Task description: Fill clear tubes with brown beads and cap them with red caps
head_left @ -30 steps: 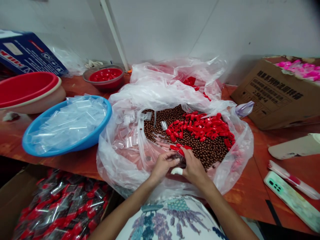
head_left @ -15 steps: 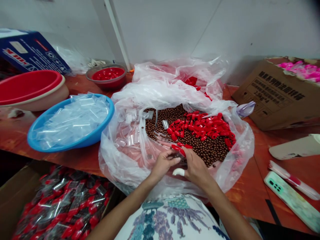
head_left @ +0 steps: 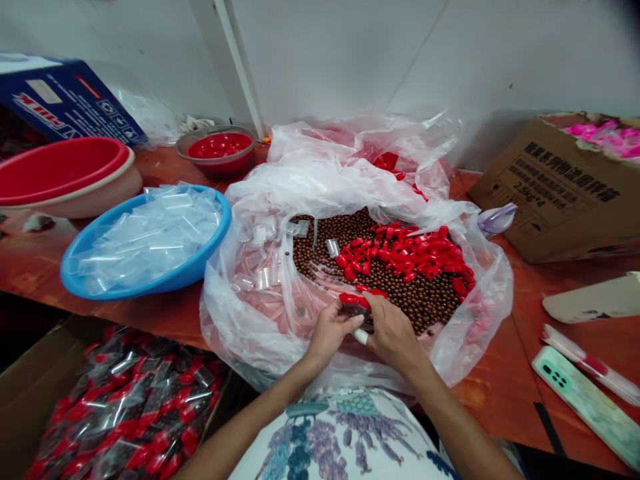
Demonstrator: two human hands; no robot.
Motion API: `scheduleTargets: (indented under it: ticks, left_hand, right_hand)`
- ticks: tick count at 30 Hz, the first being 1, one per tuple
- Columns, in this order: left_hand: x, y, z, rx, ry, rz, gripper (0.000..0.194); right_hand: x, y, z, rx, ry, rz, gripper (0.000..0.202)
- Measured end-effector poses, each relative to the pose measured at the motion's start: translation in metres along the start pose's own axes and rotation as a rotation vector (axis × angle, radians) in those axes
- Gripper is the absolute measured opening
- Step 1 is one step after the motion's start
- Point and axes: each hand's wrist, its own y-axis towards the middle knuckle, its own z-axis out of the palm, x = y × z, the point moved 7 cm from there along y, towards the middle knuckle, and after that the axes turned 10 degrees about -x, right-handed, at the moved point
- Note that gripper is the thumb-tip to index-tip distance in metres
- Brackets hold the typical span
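My left hand (head_left: 327, 333) and my right hand (head_left: 391, 331) meet over the near side of a clear plastic bag (head_left: 250, 340). Between their fingertips is a red cap (head_left: 354, 301) on a small clear case with dark contents, gripped by both hands. White tape wraps my right thumb. Brown beads (head_left: 420, 297) fill the middle of the bag, with a pile of red caps (head_left: 425, 252) on top. Clear plastic sleeves (head_left: 265, 277) lie at the bag's left side, and one sits on the beads.
A blue basin (head_left: 67, 267) of clear sleeves stands left, near red and grey bowls (head_left: 183, 150). Filled red-capped pieces (head_left: 145, 407) lie in a box lower left. At right are a cardboard box (head_left: 555, 193), a phone (head_left: 585, 400) and a wrapped tube (head_left: 595, 367).
The red cap between my hands has turned to lie level on the case, and my right thumb has closed in toward it. The view has shifted slightly.
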Motion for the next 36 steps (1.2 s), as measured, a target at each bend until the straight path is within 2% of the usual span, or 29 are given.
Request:
scheduleTargets:
  ticks: [4, 7, 13, 15, 18, 20, 25, 27, 30, 33, 36]
  left_hand:
    - [0.006, 0.0, -0.006, -0.031, -0.002, -0.03, 0.035]
    - [0.008, -0.002, -0.009, -0.039, 0.002, -0.014, 0.032]
    - [0.008, -0.004, -0.005, 0.014, -0.005, -0.01, 0.035]
    - [0.008, -0.004, -0.004, 0.011, -0.044, -0.054, 0.036]
    - [0.013, -0.006, 0.0, 0.02, -0.153, -0.227, 0.051]
    - [0.014, -0.009, 0.007, 0.07, -0.236, -0.32, 0.06]
    - [0.009, -0.019, 0.026, 0.281, -0.386, -0.475, 0.069]
    - [0.009, -0.023, 0.028, 0.337, -0.401, -0.531, 0.076]
    - [0.009, -0.025, 0.028, 0.387, -0.413, -0.542, 0.083]
    - [0.014, -0.022, 0.025, 0.352, -0.382, -0.504, 0.085]
    - [0.022, -0.016, 0.019, 0.25, -0.292, -0.454, 0.081]
  right_hand:
    - [-0.001, 0.001, 0.008, 0.082, -0.06, -0.044, 0.059]
    - [-0.002, 0.002, 0.009, 0.119, -0.08, -0.07, 0.053]
    - [-0.004, 0.002, 0.005, 0.089, -0.048, -0.068, 0.047]
    - [-0.004, 0.002, 0.004, 0.07, -0.007, -0.059, 0.048]
    - [-0.002, -0.001, 0.002, 0.04, 0.04, -0.062, 0.054]
    - [0.001, -0.004, 0.001, 0.019, 0.051, -0.087, 0.058]
    - [0.005, -0.012, 0.001, 0.004, 0.109, -0.153, 0.063]
    - [0.003, -0.014, 0.0, 0.008, 0.149, -0.143, 0.062]
    - [0.0, -0.013, -0.004, -0.007, 0.201, -0.107, 0.061]
    - [0.003, -0.012, -0.005, -0.02, 0.22, -0.105, 0.061]
    - [0.013, -0.014, 0.0, 0.014, 0.208, -0.151, 0.064]
